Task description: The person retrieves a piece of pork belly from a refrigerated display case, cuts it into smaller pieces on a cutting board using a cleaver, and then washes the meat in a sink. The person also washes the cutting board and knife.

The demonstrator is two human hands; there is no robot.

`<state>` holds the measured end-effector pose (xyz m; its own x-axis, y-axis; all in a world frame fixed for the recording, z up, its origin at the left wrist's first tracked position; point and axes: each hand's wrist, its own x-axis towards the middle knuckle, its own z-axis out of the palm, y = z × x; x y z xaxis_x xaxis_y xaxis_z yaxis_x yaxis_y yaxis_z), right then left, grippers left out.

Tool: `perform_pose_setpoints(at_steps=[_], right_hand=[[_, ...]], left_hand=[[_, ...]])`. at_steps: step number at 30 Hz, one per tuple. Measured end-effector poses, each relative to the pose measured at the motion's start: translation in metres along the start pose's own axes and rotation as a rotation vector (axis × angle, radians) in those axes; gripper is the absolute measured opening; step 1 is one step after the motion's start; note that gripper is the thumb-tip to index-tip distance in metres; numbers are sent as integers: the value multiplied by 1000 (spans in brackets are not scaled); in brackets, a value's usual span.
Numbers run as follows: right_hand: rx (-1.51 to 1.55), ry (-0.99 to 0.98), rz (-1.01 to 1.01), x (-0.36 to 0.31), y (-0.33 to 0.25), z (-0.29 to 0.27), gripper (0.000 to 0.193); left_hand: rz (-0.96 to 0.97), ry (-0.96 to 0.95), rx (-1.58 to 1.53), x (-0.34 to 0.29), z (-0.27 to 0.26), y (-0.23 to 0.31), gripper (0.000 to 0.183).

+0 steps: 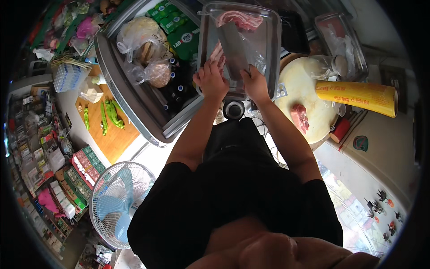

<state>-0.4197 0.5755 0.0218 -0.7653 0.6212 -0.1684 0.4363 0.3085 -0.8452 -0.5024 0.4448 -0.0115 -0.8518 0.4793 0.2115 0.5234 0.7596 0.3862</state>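
A clear rectangular tray (272, 27) lies in front of me. My right hand (255, 85) is closed round the handle end of a cleaver (234, 49). Its broad grey blade points away from me over the tray. At the tray's near left side, my left hand (211, 80) grips the near end of a strip of raw meat (218, 54), just left of the blade. The blade hides part of that strip. Another piece of pink and white meat (244, 20) lies at the tray's far end, beyond the blade's tip.
On the right, a round cutting board (286, 85) bears a meat chunk (299, 118), a glass jar (324, 67) and a yellow roll (358, 96). An open chest freezer (109, 76) holding bottles and bags stands left, near green peppers (114, 114) and a fan (116, 206).
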Motion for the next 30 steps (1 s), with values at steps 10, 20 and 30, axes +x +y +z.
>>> perform_pose_setpoints(at_steps=[10,20,30], right_hand=[[-268,78,-128,-9,3,-16,24],[-566,-128,-348,-4,-9,-33,23],[-679,-166,-384,-8,-13,-36,20]], left_hand=[[-31,6,-54,11,-11,2,69],[-18,119,-89,19,17,-11,57],[42,54,-14,26,11,-7,52]])
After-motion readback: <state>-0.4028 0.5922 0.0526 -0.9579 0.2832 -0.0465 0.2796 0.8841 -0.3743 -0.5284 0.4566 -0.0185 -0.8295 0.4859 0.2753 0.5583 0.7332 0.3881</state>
